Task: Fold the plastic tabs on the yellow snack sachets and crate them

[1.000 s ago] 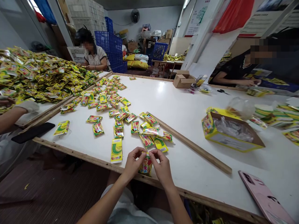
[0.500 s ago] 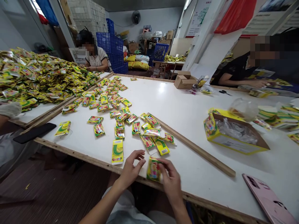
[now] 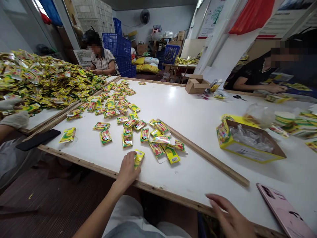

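Observation:
My left hand [image 3: 128, 169] is closed around a small yellow-and-green box [image 3: 139, 158] near the table's front edge, covering part of it. To the right, my right hand [image 3: 229, 215] is empty over the front edge, fingers stretched and a little blurred. Just beyond the left hand lies a loose group of similar printed boxes [image 3: 160, 139], some with flaps standing out. More of these boxes [image 3: 127, 141] are scattered farther back and to the left on the white table [image 3: 198, 122].
A wooden strip [image 3: 205, 153] lies across the table. Right of it stand an open display carton [image 3: 250, 142] with clear plastic inside and a pink phone [image 3: 284, 208]. A black phone [image 3: 38, 139] rests at the left corner, near a co-worker's gloved hand [image 3: 15, 119] and a large box heap [image 3: 44, 82].
The small box has left my right hand, which moved right and toward me. My left hand moved left and closed on a box where a yellow one lay flat.

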